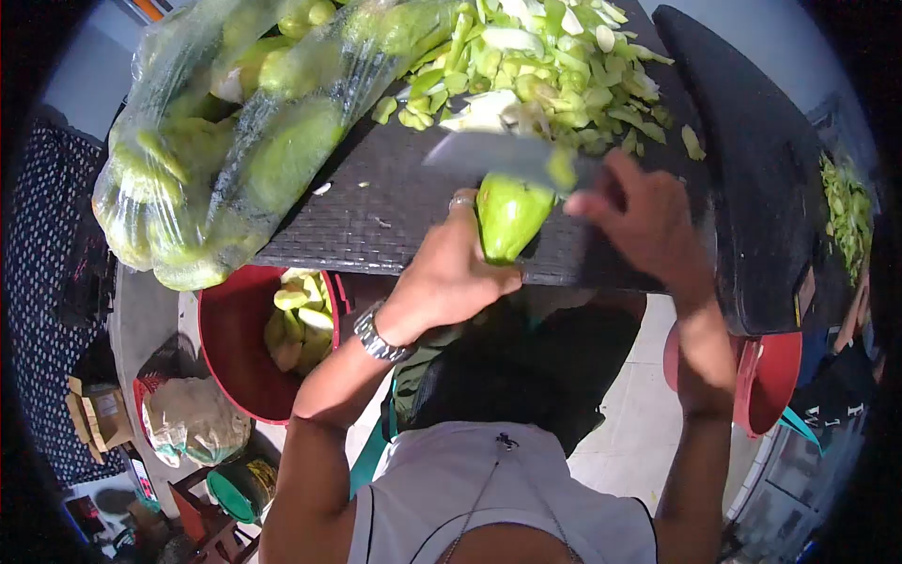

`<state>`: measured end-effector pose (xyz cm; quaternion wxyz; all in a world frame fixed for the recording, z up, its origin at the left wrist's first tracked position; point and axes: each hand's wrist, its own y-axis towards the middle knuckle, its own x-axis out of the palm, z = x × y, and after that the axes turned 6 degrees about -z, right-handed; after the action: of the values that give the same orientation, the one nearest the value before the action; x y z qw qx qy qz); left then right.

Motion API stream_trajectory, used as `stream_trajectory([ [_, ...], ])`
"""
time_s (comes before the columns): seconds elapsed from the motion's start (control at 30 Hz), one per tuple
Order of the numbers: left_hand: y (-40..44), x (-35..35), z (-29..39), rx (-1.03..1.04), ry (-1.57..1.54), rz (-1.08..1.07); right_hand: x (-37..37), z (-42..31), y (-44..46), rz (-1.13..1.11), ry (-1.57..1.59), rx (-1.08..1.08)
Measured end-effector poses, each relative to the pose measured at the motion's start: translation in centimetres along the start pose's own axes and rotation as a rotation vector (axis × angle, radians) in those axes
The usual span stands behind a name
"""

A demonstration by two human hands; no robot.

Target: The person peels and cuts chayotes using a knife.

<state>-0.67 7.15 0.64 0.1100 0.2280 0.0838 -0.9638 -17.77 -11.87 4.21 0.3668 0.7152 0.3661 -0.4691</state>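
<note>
Left hand (449, 273): fingers are gripping, part-curled, a glossy green pear-shaped fruit (512, 218) over the dark woven desk (348, 246)'s near edge, long axis running near-to-far. Right hand (644, 211), fingers closed, is holding a broad grey metal knife (493, 158) across the fruit's far end; contact unclear, blade blurring.

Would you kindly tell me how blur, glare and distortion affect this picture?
In the head view, the knife is smeared, apparently by motion; bright glare streaks the bag; fisheye distortion bows the surroundings, and the corners go black.
</note>
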Motion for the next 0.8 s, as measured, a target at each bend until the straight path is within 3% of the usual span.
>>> stream_trajectory([
  [0.1, 1.0, -0.3, 0.3, 0.068, 0.008, -0.065, -0.2, -2.8, -0.8, -0.177, 0.179, -0.087],
  [0.23, 0.7, -0.5, 0.6, 0.148, 0.257, 0.008, 0.4, -2.9, -0.7, -0.126, 0.122, -0.152],
  [0.27, 0.7, -0.5, 0.3, 0.189, 0.322, 0.026, 0.2, -2.3, -0.2, -0.058, -0.047, -0.153],
  [0.37, 0.3, -1.0, 1.9, -0.109, 0.189, 0.004, -0.4, 0.3, 0.4, 0.043, -0.283, -0.08],
  [0.47, 0.9, -1.3, 2.3, -0.131, 0.199, 0.044, -1.1, 2.5, 1.1, -0.003, 0.001, 0.096],
  [0.5, 0.9, -1.1, 2.3, -0.143, 0.201, 0.046, -0.9, 1.6, 0.5, -0.052, 0.024, 0.044],
  [0.53, 1.4, -1.1, 1.1, -0.079, 0.314, 0.005, -0.7, -0.1, 0.0, -0.089, 0.039, -0.014],
  [0.63, 1.2, -0.6, 0.3, 0.199, 0.253, 0.092, -0.2, -3.0, -0.9, -0.095, 0.058, -0.115],
  [0.8, 1.2, -0.3, -0.2, 0.296, 0.267, 0.151, 0.3, -2.4, -0.5, -0.145, 0.088, -0.114],
])
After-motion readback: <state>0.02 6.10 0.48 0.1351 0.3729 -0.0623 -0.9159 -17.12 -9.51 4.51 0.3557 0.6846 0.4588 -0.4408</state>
